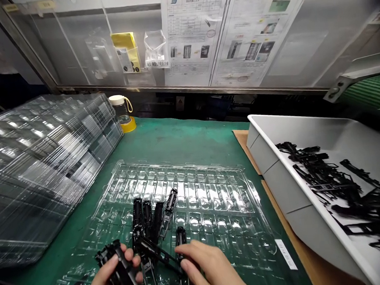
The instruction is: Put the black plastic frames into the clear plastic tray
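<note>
Now the left hand [104, 283] is at the near edge of the desk [176, 139], fingers curled tight round a bundle of black plastic parts [121, 275], while the right hand [213, 268] pinches one long black part [159, 252] over the clear tray [213, 193]. Four more parts [151, 216] stand in the tray's near-left pockets, possibly five. Clear trays are stacked [37, 172] at the left edge, and a grey bin [276, 153] of loose parts sits at the right edge
</note>
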The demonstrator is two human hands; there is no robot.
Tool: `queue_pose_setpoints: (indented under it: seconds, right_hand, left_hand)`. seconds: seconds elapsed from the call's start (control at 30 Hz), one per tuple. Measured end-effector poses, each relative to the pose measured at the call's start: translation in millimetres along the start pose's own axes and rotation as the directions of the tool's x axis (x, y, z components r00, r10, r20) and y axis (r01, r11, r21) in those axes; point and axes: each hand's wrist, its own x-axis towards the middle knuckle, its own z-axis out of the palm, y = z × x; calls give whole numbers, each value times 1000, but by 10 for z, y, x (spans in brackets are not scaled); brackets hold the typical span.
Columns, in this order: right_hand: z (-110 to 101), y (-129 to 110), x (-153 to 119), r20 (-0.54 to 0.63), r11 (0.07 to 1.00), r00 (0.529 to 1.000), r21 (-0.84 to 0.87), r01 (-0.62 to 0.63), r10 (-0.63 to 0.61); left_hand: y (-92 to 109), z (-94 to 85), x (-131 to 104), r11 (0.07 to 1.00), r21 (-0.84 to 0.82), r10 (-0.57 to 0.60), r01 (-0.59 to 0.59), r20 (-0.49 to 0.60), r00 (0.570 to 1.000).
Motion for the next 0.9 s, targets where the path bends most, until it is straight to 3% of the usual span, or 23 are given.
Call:
queue_pose_setpoints:
  seconds: [0.1, 0.23, 0.37, 0.6, 0.77, 0.83, 0.9]
  right_hand:
    - [58, 92, 85, -38, 948, 998, -315, 33, -48]
    - [190, 161, 150, -42, 884, 997, -466, 40, -67]
    - [176, 128, 147, -109, 931, 991, -364, 31, -76]
    - [-69, 57, 39, -228, 992, 965, -35, 122, -127]
    - [-126, 62, -70, -191, 989, 972, -78, 124, -137]
    - [-138, 56, -109, -114, 992, 986, -24, 122, -124]
    - [-157, 36, -144, 35, 993, 996, 90, 82, -85]
  left_hand:
    - [54, -43, 76, 999, -31, 16, -17, -35, 999]
    - [31, -44, 72, 996, 59, 71, -69, -20, 997]
    - [18, -26, 32, 990, 96, 102, -100, -11, 995]
    - [16, 127, -68, 963, 211, 183, -167, -61, 981]
    - [-74, 337, -102, 957, 237, 162, -164, 30, 986]
    - [-101, 396, -117, 961, 244, 123, -130, 43, 991]
    - [-113, 428, -137, 969, 244, 32, -50, 75, 997]
